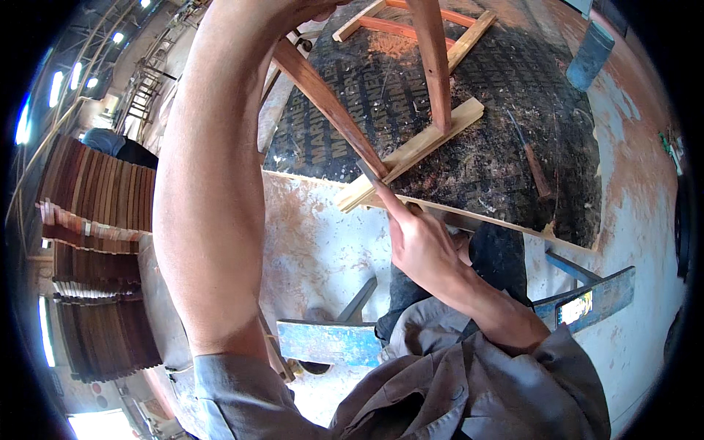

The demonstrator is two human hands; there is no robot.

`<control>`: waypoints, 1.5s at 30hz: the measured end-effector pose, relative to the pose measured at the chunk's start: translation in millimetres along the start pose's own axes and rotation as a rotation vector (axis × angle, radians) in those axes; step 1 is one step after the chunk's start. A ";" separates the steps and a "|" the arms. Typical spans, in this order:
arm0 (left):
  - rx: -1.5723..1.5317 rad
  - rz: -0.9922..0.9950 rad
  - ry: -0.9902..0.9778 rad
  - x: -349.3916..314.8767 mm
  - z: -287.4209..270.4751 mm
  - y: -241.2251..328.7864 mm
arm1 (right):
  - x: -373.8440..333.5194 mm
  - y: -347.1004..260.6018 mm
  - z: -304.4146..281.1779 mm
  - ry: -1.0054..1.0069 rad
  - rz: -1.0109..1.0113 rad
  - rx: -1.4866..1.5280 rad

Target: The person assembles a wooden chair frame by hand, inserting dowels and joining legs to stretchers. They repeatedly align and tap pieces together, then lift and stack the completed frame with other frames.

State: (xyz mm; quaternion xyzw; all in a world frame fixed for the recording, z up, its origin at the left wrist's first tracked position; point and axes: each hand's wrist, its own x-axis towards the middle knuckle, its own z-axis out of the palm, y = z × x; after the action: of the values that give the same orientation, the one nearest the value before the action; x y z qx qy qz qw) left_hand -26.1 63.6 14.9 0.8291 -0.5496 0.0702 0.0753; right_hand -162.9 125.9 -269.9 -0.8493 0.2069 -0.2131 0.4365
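Observation:
A brown wooden furniture frame stands on the table; its slanting leg (326,99) and a second leg (433,70) come down onto pale wooden strips (462,117). My left arm reaches up past the frame, and only a sliver of my left hand (323,11) shows at the top edge, its fingers hidden. Low at the slanting leg's foot is my right hand (433,249), closed with its index finger stretched along a flat, dark-bladed tool (369,171). That blade lies against the leg's end, by the strips; its handle is hidden in my hand.
A dark printed board (513,70) covers the table, dusted with shavings. On it lie a wooden-handled tool (537,169) and orange-brown rails (389,27). A blue-grey cylinder (591,55) stands far right, a blue bench (330,342) near me, stacked wooden pieces (103,191) left.

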 end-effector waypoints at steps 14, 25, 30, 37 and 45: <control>-0.019 0.248 0.098 22.1 12.3 -26.9 | 16.2 6.4 -33.3 0.042 0.005 0.070; 0.110 0.261 0.104 59.3 36.3 -57.6 | -144.1 41.2 -72.4 0.162 0.178 0.230; 0.314 0.205 0.437 71.0 85.1 -82.8 | -192.8 52.5 -74.3 0.243 0.205 0.218; -0.044 0.112 0.353 113.6 141.1 -139.0 | -233.7 76.9 -65.8 0.366 0.271 0.320; -0.196 -0.113 0.057 121.8 251.0 -141.6 | -261.3 102.0 -57.2 0.404 0.378 0.322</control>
State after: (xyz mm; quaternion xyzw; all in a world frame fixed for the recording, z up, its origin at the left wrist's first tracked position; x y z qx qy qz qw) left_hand 159.9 -42.3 -213.4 0.8452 -0.5037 0.0351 0.1752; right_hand -426.1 174.5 -371.6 -0.6563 0.4069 -0.3227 0.5473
